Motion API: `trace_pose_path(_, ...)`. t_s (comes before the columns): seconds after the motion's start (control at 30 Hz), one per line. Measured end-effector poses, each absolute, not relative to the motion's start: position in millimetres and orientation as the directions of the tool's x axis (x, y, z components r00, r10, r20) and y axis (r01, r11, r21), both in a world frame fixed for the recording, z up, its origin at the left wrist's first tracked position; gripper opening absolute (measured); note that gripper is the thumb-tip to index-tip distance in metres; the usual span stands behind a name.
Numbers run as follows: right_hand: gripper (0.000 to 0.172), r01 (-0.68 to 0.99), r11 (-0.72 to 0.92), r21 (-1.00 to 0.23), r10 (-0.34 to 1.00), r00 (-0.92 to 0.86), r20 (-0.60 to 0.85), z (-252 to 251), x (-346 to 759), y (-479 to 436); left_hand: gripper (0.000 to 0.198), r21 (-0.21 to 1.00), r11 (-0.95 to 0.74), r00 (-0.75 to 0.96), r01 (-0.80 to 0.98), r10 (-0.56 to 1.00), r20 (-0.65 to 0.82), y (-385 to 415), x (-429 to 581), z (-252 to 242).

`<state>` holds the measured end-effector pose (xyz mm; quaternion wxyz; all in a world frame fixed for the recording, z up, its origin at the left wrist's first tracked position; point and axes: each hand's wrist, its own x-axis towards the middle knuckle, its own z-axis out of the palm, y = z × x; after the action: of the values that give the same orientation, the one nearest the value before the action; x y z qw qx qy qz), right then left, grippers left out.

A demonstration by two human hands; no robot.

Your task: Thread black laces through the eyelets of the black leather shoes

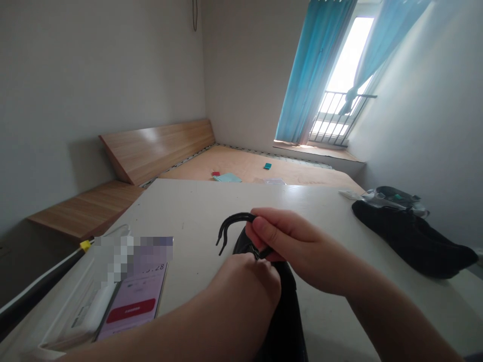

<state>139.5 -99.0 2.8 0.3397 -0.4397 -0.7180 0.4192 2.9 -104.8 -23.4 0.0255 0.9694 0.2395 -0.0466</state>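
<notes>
The right hand (287,241) pinches the black lace (232,223) taut over the black shoe (283,311), while the left hand (249,281) curls closed, seemingly steadying it; what it grips is hidden.

The left hand (249,279) and right hand (290,241) cover most of the black shoe (283,322), whose lower part runs off the bottom edge, while the phone (134,291) screen's top is blurred out.

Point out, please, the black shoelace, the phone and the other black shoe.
black shoelace (230,223), head view, on its looped end.
phone (136,299), head view, on its lit screen.
other black shoe (411,239), head view, on its upper.
</notes>
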Motion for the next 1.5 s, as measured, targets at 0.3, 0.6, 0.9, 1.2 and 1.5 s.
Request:
trace_pose_path(0.3,0.031,0.439,0.387,-0.811,0.917,-0.272,0.29,17.7,149.9,-80.2,0.026,0.392,-0.593,0.637,0.703,0.771,0.024,-92.4,-9.7,8.2)
trace_pose_path(0.6,0.029,0.186,0.286,-0.94,0.958,-0.027,0.286,5.0,169.2,-62.9,0.036,0.924,-0.254,0.642,0.284,0.766,0.014,-56.9,-3.8,1.4)
trace_pose_path(0.9,0.018,-0.49,0.083,-0.868,0.996,0.027,0.08,-3.1,226.2,-29.5,0.031,0.922,0.168,0.474,-0.35,0.88,0.019,-44.2,-8.5,11.9)
trace_pose_path(1.2,0.007,-0.384,0.03,-0.923,0.998,-0.045,0.051,-24.7,260.9,-36.4,0.044,0.894,0.103,0.329,-0.437,0.943,0.053,-45.3,-57.9,44.3)
trace_pose_path(1.5,0.035,-0.23,-0.004,-0.973,0.997,-0.08,0.015,-44.5,290.9,-36.3,0.005,0.978,0.103,0.356,-0.18,0.934,-0.033,-46.9,-85.5,-8.7)
